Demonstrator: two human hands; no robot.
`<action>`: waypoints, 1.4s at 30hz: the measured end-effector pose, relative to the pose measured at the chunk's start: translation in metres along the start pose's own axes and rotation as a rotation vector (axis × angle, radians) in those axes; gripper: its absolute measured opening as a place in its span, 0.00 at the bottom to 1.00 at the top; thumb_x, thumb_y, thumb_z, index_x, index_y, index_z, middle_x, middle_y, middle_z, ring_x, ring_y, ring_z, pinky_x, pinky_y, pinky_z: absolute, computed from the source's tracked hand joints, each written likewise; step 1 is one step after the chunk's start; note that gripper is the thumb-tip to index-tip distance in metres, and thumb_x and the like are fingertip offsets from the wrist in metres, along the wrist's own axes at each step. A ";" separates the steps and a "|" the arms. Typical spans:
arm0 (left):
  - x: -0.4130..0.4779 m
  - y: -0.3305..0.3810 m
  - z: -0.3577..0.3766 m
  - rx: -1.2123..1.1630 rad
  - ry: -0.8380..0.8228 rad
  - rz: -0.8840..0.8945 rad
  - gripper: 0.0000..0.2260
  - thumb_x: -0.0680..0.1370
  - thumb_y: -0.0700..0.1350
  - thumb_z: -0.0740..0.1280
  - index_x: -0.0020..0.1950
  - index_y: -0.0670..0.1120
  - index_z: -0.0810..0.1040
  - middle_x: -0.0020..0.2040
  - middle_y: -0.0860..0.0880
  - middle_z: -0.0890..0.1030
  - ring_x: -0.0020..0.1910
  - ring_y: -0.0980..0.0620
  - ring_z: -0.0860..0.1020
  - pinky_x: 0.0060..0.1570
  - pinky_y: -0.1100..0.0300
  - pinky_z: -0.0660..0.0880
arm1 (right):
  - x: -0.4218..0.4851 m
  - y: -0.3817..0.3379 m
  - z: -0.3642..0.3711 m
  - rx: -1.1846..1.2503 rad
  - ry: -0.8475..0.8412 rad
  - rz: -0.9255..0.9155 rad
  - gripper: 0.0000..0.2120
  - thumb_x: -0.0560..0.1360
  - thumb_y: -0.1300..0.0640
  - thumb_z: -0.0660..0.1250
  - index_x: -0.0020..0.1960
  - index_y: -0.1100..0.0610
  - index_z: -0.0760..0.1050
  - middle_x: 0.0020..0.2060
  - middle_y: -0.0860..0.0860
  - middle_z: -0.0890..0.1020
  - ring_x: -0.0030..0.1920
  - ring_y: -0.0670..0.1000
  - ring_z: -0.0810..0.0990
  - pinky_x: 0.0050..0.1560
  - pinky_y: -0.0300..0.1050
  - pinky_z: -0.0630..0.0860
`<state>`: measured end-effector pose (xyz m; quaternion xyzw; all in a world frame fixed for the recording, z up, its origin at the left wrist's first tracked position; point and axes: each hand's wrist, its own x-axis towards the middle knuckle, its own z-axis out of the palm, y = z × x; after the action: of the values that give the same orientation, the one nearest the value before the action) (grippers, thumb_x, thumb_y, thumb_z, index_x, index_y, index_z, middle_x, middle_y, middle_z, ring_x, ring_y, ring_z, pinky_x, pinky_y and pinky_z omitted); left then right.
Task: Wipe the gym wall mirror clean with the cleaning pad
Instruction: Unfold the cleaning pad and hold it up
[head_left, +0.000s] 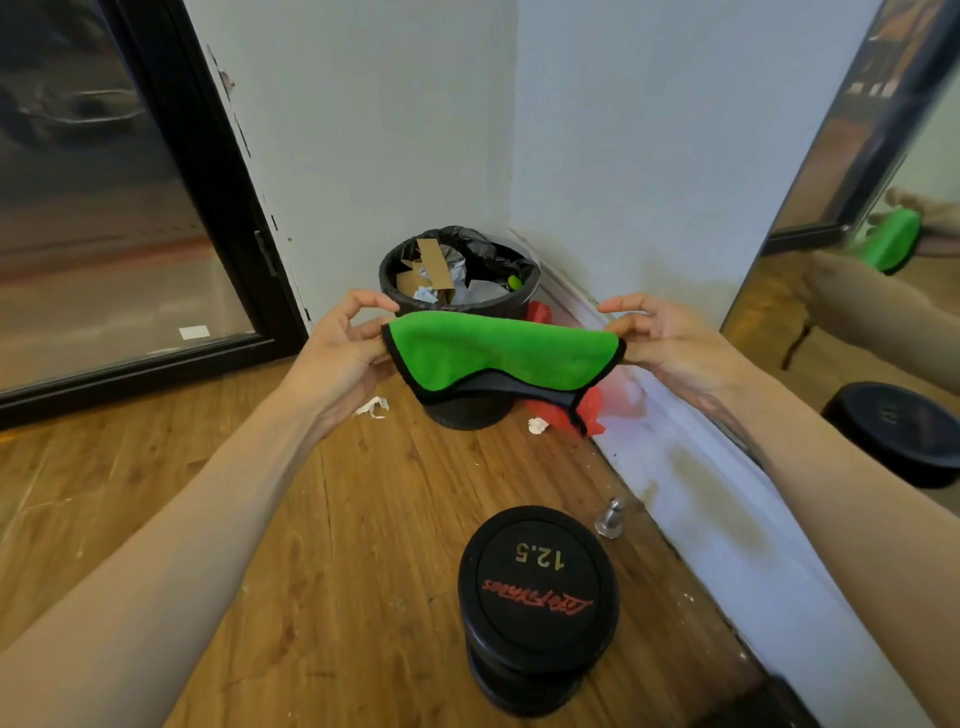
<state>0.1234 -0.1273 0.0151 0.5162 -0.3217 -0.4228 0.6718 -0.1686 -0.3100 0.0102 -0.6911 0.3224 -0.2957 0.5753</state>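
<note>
A green cleaning pad with black trim and a dark underside hangs stretched between both hands, folded over, in the middle of the view. My left hand pinches its left corner. My right hand pinches its right corner. The wall mirror runs along the right edge and reflects the pad and my forearm. Neither hand nor the pad touches the mirror.
A black bin full of cardboard and paper stands in the corner behind the pad. A 12.5 dumbbell stands upright on the wooden floor near the white baseboard. A black-framed glass door fills the left. Paper scraps and a small metal piece lie on the floor.
</note>
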 end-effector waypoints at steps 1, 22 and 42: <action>-0.001 -0.002 -0.002 -0.014 -0.015 0.024 0.15 0.78 0.26 0.66 0.54 0.45 0.75 0.46 0.42 0.86 0.47 0.46 0.86 0.48 0.54 0.85 | 0.000 0.003 -0.001 -0.070 0.036 -0.046 0.18 0.76 0.73 0.70 0.59 0.55 0.79 0.42 0.50 0.85 0.45 0.49 0.84 0.54 0.41 0.80; -0.004 -0.018 -0.001 -0.002 -0.010 -0.004 0.19 0.85 0.29 0.50 0.45 0.40 0.77 0.51 0.42 0.87 0.47 0.48 0.86 0.43 0.58 0.84 | -0.001 0.009 0.017 0.109 0.119 0.000 0.10 0.84 0.68 0.61 0.59 0.58 0.78 0.43 0.58 0.85 0.43 0.52 0.85 0.46 0.43 0.84; -0.009 0.010 0.014 0.300 -0.515 0.107 0.17 0.70 0.32 0.68 0.45 0.55 0.84 0.50 0.50 0.79 0.53 0.50 0.79 0.52 0.55 0.80 | 0.008 0.019 0.105 -0.258 -0.449 -0.178 0.43 0.73 0.51 0.80 0.81 0.43 0.60 0.78 0.43 0.67 0.77 0.39 0.64 0.73 0.33 0.62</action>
<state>0.1095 -0.1243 0.0287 0.4680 -0.5670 -0.4516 0.5055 -0.0837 -0.2548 -0.0258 -0.8326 0.1598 -0.1409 0.5113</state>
